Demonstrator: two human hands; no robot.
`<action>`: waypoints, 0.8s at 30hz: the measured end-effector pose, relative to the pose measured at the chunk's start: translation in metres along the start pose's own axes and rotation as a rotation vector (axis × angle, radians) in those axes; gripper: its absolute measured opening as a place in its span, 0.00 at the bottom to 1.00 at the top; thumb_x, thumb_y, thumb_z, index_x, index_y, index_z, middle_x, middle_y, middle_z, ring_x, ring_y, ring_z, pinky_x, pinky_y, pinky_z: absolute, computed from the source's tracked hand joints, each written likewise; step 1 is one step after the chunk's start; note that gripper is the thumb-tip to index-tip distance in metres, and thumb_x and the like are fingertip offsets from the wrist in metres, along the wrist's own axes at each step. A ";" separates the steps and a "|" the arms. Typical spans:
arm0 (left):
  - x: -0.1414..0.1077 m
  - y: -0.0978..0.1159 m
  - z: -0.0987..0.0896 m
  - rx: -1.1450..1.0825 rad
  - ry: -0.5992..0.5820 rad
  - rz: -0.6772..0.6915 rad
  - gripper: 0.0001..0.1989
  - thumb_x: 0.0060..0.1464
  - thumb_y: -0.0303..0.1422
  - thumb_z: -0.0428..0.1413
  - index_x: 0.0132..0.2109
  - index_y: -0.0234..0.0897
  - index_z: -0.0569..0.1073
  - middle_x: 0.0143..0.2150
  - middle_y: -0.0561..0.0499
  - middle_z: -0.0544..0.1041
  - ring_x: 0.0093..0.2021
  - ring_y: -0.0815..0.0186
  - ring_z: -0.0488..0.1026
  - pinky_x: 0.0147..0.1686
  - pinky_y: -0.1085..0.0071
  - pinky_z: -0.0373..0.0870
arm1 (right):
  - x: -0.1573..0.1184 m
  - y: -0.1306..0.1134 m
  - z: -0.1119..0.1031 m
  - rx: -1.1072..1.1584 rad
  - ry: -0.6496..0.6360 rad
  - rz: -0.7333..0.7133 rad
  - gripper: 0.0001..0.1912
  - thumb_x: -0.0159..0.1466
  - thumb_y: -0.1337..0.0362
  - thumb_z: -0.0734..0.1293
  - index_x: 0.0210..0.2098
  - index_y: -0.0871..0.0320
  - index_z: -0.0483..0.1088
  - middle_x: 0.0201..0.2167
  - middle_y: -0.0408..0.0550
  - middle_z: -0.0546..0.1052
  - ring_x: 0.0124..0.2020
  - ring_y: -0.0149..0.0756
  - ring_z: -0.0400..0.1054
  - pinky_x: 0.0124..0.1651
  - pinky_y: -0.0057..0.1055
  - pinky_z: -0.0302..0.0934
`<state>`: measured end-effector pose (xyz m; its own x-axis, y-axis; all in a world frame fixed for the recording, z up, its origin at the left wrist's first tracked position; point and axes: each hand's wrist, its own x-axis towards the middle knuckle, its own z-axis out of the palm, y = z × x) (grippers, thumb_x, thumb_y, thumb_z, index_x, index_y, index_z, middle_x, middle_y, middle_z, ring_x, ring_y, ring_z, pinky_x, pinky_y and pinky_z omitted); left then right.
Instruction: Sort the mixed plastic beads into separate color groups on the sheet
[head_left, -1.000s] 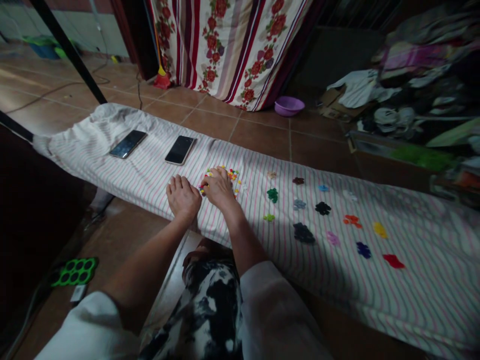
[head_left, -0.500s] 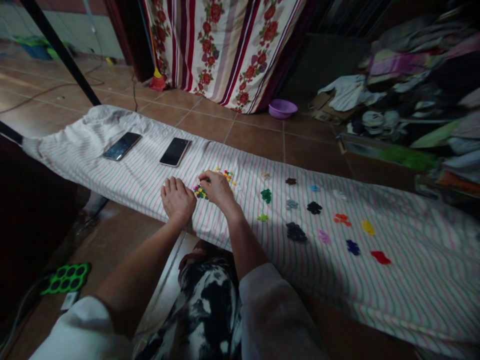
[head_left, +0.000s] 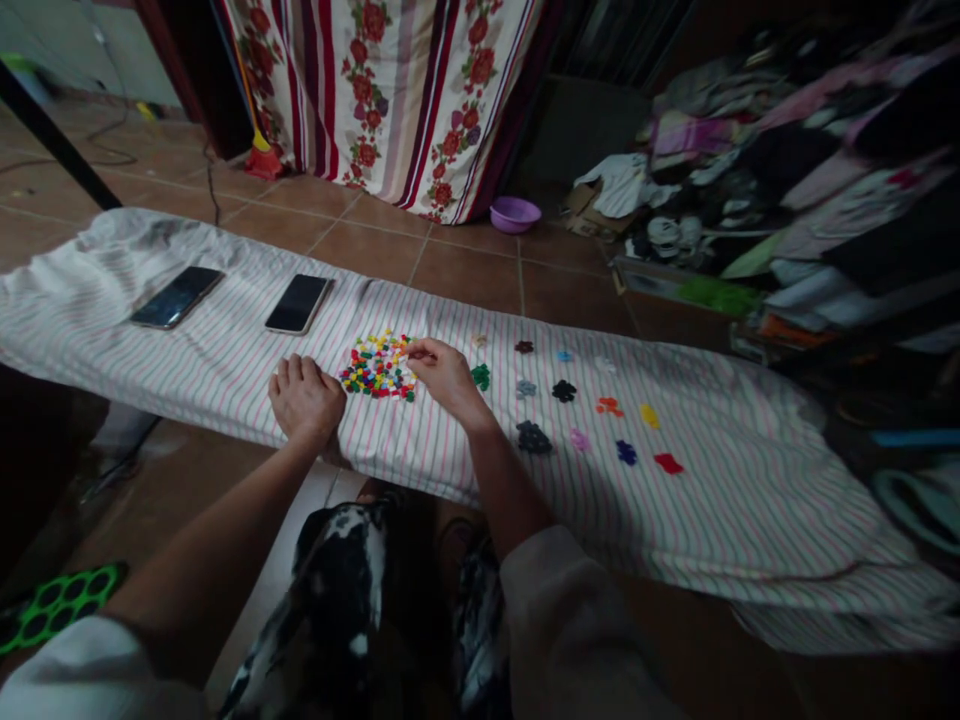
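My left hand point(head_left: 306, 398) rests palm down at the near edge of the striped cloth point(head_left: 420, 445), its fingers lying on the cloth and nothing visible in them. Beside it spreads a pile of small mixed-colour pieces point(head_left: 373, 372). At that pile's right edge, my right hand point(head_left: 444, 378) has thumb and fingers pinched together; whatever is between them is too small to make out. Just right of this hand lies a cluster of green pieces point(head_left: 481, 376). Further right are several single-colour clusters, among them dark grey pieces point(head_left: 533, 437), black pieces point(head_left: 564, 391), orange pieces point(head_left: 610, 406) and red pieces point(head_left: 668, 463).
Two phones, a dark phone point(head_left: 177, 297) and a light-edged phone point(head_left: 298, 304), lie on the cloth at left. Beyond stand a floral curtain point(head_left: 405, 110) and a purple basin point(head_left: 514, 214). Clothes point(head_left: 697, 140) are heaped at the back right. A green holder point(head_left: 64, 605) is at lower left.
The view has turned right, so the scene sits further left. My right hand has moved from over the mixed pile to its right edge, still pinched. My left hand stays beside the pile.
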<state>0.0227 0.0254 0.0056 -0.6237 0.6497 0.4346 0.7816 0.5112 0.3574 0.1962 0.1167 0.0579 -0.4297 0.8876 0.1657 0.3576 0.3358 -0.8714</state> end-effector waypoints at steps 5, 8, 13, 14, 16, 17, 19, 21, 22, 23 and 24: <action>-0.001 0.001 -0.004 0.010 0.002 0.020 0.20 0.55 0.32 0.43 0.50 0.27 0.70 0.58 0.34 0.69 0.62 0.50 0.59 0.60 0.52 0.53 | -0.014 0.012 -0.026 -0.175 0.068 -0.048 0.07 0.57 0.72 0.65 0.34 0.56 0.72 0.34 0.43 0.75 0.35 0.31 0.70 0.43 0.28 0.63; -0.002 0.000 -0.006 -0.006 -0.013 0.045 0.19 0.55 0.31 0.45 0.50 0.25 0.70 0.58 0.33 0.69 0.62 0.48 0.59 0.58 0.50 0.54 | -0.024 0.015 -0.037 -0.264 0.053 -0.085 0.05 0.58 0.71 0.65 0.33 0.56 0.72 0.33 0.44 0.74 0.35 0.31 0.68 0.42 0.28 0.61; -0.003 0.001 -0.010 -0.057 -0.026 0.054 0.19 0.57 0.31 0.44 0.51 0.26 0.69 0.57 0.33 0.68 0.62 0.46 0.59 0.58 0.47 0.53 | -0.037 0.019 -0.056 -0.362 0.017 -0.095 0.03 0.61 0.67 0.65 0.33 0.57 0.71 0.32 0.44 0.73 0.34 0.32 0.67 0.40 0.28 0.59; -0.003 0.002 -0.011 -0.065 -0.032 0.058 0.19 0.56 0.30 0.44 0.51 0.26 0.69 0.57 0.32 0.68 0.62 0.46 0.59 0.58 0.47 0.53 | -0.039 0.021 -0.061 -0.380 0.021 -0.090 0.03 0.61 0.67 0.65 0.33 0.57 0.72 0.32 0.44 0.73 0.34 0.32 0.67 0.40 0.28 0.59; -0.003 0.004 -0.013 -0.062 -0.035 0.058 0.20 0.55 0.30 0.44 0.52 0.26 0.69 0.57 0.32 0.69 0.61 0.44 0.60 0.57 0.45 0.54 | -0.042 0.024 -0.074 -0.415 0.050 -0.080 0.04 0.61 0.67 0.65 0.33 0.57 0.72 0.32 0.45 0.74 0.35 0.32 0.67 0.41 0.28 0.58; -0.002 0.005 -0.013 -0.053 -0.033 0.057 0.20 0.55 0.30 0.45 0.52 0.26 0.70 0.56 0.32 0.69 0.61 0.44 0.60 0.56 0.45 0.55 | -0.043 0.027 -0.082 -0.427 0.073 -0.076 0.04 0.60 0.68 0.65 0.33 0.57 0.72 0.32 0.45 0.74 0.35 0.32 0.67 0.41 0.29 0.58; -0.002 0.006 -0.014 -0.028 -0.025 0.054 0.20 0.54 0.30 0.45 0.51 0.27 0.71 0.55 0.32 0.70 0.59 0.43 0.62 0.55 0.44 0.57 | -0.047 0.033 -0.099 -0.439 0.128 -0.063 0.05 0.60 0.68 0.64 0.34 0.57 0.73 0.32 0.45 0.74 0.36 0.33 0.68 0.41 0.29 0.59; -0.001 0.007 -0.014 -0.004 -0.017 0.046 0.20 0.53 0.30 0.45 0.50 0.26 0.71 0.55 0.31 0.71 0.59 0.43 0.63 0.54 0.45 0.59 | -0.052 0.040 -0.118 -0.441 0.197 -0.035 0.07 0.59 0.69 0.64 0.34 0.56 0.73 0.32 0.45 0.75 0.35 0.34 0.68 0.41 0.30 0.60; -0.001 0.008 -0.014 0.004 -0.017 0.049 0.20 0.53 0.30 0.45 0.49 0.26 0.71 0.55 0.31 0.70 0.59 0.43 0.63 0.55 0.45 0.59 | -0.055 0.043 -0.127 -0.437 0.235 -0.017 0.07 0.59 0.68 0.63 0.34 0.56 0.74 0.32 0.45 0.75 0.34 0.34 0.68 0.42 0.31 0.60; -0.001 0.008 -0.014 0.008 -0.019 0.052 0.20 0.53 0.30 0.45 0.50 0.26 0.71 0.56 0.31 0.70 0.59 0.43 0.63 0.55 0.45 0.59 | -0.058 0.047 -0.135 -0.428 0.277 0.004 0.08 0.58 0.68 0.63 0.35 0.55 0.74 0.32 0.45 0.75 0.34 0.34 0.68 0.42 0.31 0.61; -0.001 0.008 -0.015 0.011 -0.023 0.054 0.20 0.53 0.30 0.45 0.50 0.26 0.71 0.56 0.31 0.70 0.59 0.43 0.63 0.54 0.45 0.59 | -0.061 0.051 -0.143 -0.414 0.321 0.025 0.09 0.58 0.68 0.63 0.35 0.55 0.74 0.32 0.45 0.75 0.34 0.34 0.68 0.42 0.32 0.61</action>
<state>0.0296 0.0206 0.0202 -0.5799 0.6895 0.4340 0.8145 0.4807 0.3248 0.3590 0.1248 0.0690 -0.1643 0.9273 0.3365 0.6902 0.3517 -0.6324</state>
